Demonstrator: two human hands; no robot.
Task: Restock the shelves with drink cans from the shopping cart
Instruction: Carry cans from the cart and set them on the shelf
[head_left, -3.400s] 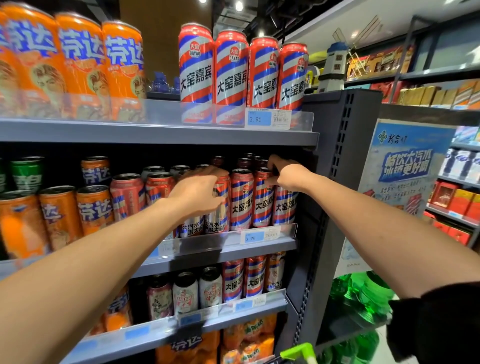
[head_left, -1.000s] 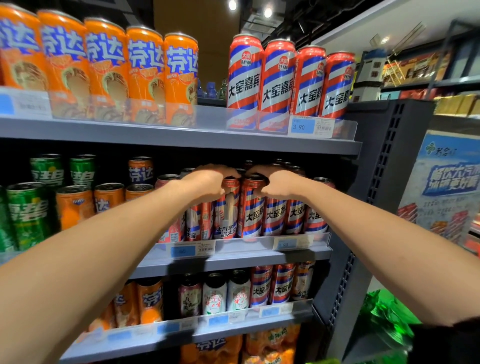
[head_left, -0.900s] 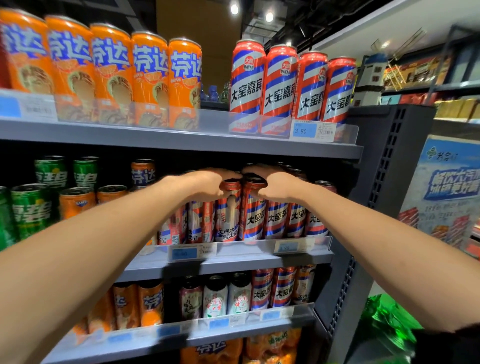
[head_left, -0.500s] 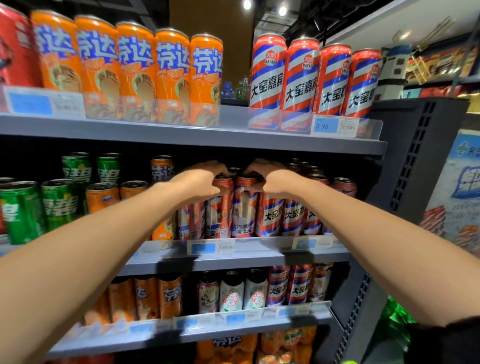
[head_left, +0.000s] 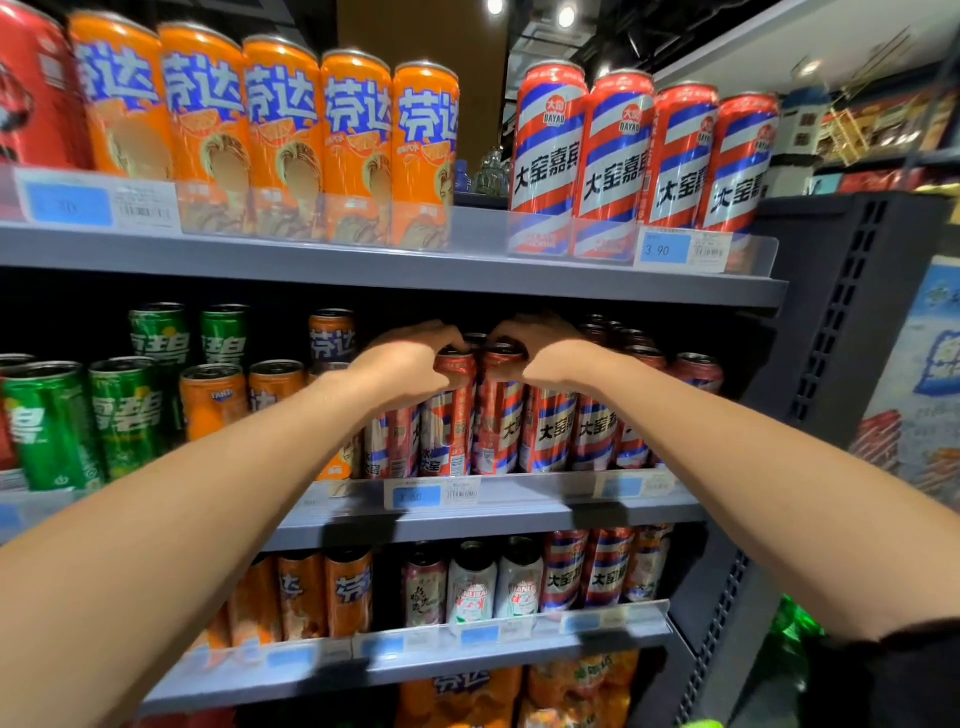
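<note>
Two hands, left hand (head_left: 410, 358) and right hand (head_left: 550, 353), are each gripping a red, white and blue striped metal can's top; seating both cans upright, labels forward, seems best.

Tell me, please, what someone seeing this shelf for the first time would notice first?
Two bare arms reach in, the left hand and right hand each gripping the top of a red, white and blue striped can at the front of the middle shelf. Above, tall orange cans line the top shelf.
</note>
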